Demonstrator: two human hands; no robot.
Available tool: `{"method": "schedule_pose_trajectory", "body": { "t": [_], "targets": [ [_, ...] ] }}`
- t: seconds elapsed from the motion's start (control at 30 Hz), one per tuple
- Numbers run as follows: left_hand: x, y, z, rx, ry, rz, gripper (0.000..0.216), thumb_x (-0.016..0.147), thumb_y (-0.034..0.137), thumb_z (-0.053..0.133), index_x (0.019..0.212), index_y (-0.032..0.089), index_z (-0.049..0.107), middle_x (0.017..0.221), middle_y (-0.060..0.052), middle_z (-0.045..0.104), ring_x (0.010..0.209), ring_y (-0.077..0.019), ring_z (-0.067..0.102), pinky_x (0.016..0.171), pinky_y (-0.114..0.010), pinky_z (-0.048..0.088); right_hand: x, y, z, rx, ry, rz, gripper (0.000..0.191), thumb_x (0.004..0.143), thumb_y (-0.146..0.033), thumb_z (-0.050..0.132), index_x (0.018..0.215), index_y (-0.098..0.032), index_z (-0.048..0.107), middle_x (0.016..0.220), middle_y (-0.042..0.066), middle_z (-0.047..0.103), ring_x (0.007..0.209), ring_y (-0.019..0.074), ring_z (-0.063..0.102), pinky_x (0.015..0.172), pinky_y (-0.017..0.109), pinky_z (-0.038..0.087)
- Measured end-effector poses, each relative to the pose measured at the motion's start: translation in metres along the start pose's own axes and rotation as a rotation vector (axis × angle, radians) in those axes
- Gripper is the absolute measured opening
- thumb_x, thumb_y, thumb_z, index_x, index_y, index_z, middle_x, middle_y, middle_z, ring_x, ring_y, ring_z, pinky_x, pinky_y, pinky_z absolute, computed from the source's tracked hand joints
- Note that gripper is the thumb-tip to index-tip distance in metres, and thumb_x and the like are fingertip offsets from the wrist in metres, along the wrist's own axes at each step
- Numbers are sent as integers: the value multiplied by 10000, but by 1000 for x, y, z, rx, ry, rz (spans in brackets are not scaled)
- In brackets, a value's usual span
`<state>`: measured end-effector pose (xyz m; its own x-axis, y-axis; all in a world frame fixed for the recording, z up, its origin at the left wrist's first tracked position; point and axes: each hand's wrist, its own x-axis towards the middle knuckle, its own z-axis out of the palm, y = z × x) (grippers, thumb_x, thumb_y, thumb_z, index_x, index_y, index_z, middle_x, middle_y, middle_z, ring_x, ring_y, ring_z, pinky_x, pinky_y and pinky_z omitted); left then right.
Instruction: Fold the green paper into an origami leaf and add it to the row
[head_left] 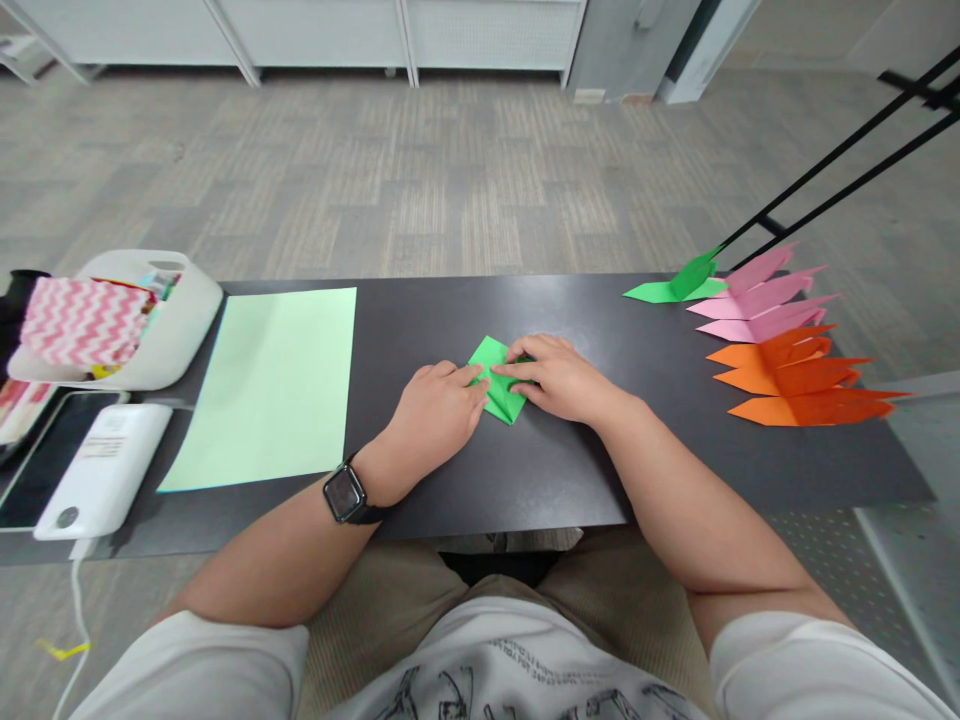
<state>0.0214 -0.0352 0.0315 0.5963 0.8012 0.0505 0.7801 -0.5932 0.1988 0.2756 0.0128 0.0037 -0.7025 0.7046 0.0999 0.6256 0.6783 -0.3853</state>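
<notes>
A small folded sheet of green origami paper (489,352) lies on the dark table in front of me, turned like a diamond with creases toward its lower half. My left hand (442,405) rests at its left edge, thumb and fingertips pressed on the paper. From the other side my right hand (559,375) holds it, with fingertips over the upper right and middle of the sheet. The fingers partly hide both side corners. A black watch (345,492) is on my left wrist.
Folded paper birds stand at the right: a green one (679,282), pink ones (757,300) and orange ones (802,380). Left of my hands lies a stack of pale green paper (277,370). Farther left are a white basket (187,320), a white power bank (105,470) and a phone (52,450).
</notes>
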Motion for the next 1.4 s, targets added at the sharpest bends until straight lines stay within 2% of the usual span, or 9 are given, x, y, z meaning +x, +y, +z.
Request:
{"method": "schedule_pose_trajectory", "body": {
  "t": [0.33, 0.57, 1.23, 1.4],
  "targets": [
    [0, 10, -11, 154, -79, -24, 308, 1102, 275, 544, 1252, 192, 800, 1383, -101, 762, 1065, -296, 695, 890, -464, 543, 1, -2, 0, -56, -32, 11, 403, 1018, -248, 694, 1403, -356, 747, 1342, 101, 650, 1244, 316, 574, 1002, 474, 413],
    [0, 9, -9, 159, -84, -25, 324, 1116, 285, 521, 1264, 193, 794, 1389, -73, 760, 1068, -297, 688, 890, -455, 549, 1, -3, -1, -58, -27, 1, 399, 1021, -250, 678, 1399, -356, 747, 1342, 96, 653, 1223, 308, 572, 992, 465, 409],
    [0, 11, -9, 169, -110, -32, 328, 1116, 280, 519, 1291, 191, 782, 1434, -79, 740, 1082, -297, 688, 905, -448, 560, 1, -3, -1, -42, -17, 13, 366, 1026, -260, 670, 1365, -354, 773, 1329, 93, 665, 1222, 302, 583, 1010, 469, 424],
    [0, 12, -11, 172, -128, -41, 312, 1105, 276, 546, 1303, 197, 773, 1448, -103, 727, 1109, -290, 684, 917, -434, 559, 2, -12, -4, -7, 4, 56, 316, 1058, -345, 653, 1343, -336, 788, 1300, 91, 687, 1203, 297, 603, 1010, 473, 439]
  ]
}}
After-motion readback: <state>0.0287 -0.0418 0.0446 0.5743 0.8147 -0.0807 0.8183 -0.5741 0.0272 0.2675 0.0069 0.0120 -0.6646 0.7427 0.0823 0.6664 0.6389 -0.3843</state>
